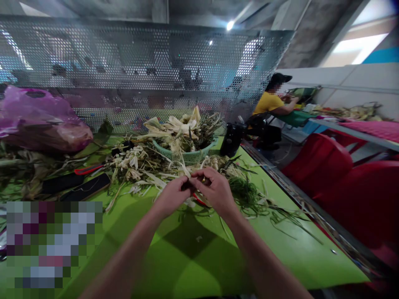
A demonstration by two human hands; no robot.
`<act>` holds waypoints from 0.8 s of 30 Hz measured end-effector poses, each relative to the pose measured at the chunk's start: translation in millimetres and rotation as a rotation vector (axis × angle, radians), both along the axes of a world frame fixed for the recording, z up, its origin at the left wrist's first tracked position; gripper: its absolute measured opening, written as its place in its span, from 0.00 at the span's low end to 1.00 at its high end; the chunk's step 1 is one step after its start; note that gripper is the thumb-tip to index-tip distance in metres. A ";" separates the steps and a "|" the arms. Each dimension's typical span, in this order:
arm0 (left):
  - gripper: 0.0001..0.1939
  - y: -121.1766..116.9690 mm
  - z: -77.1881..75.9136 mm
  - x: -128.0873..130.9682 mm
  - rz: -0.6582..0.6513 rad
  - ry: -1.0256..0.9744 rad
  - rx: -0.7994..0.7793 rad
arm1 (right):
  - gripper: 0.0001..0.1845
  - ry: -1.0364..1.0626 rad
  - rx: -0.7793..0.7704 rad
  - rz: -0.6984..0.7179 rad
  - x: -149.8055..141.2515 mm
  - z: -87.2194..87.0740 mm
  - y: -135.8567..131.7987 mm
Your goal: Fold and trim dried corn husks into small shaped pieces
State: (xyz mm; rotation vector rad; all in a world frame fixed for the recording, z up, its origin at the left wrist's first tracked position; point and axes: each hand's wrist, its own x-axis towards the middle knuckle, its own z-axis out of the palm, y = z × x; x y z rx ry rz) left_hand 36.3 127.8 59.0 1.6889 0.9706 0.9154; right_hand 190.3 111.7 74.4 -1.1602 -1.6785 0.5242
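Both of my hands meet above the green table [193, 278], fingers pinched together. A pale dried husk strip [186, 169] sticks up from between them. My left hand [174, 194] grips its lower end from the left, and my right hand [215, 189] closes on it from the right; the fingertips partly hide the strip. Just behind them stands a light green plastic basket [190, 157] heaped with dried husks [179, 126]. A red-handled tool [199, 200] lies beneath my hands, mostly covered.
Loose husk scraps [132, 160] and a bundle of green strands [245, 189] flank my hands. A pink plastic bag [43, 120], a red handle [89, 170] and a dark flat piece [87, 191] lie left. Right are a black container [232, 139], red chairs [321, 162] and a seated person [271, 104].
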 end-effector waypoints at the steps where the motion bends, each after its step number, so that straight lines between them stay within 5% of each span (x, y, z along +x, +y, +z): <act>1: 0.05 -0.4 -0.1 0.8 -0.001 0.015 0.014 | 0.05 -0.032 0.032 0.000 -0.6 -0.2 -0.2; 12: 0.03 -6.2 2.5 7.4 -0.087 -0.107 -0.154 | 0.04 0.004 0.070 0.041 -6.9 4.3 -5.6; 16: 0.08 -4.2 3.6 5.2 0.004 -0.258 -0.218 | 0.05 0.112 0.063 -0.069 -2.3 11.0 -6.6; 24: 0.12 1.2 3.3 -2.7 0.093 -0.622 -0.384 | 0.07 0.130 -0.167 0.072 0.2 6.2 -0.3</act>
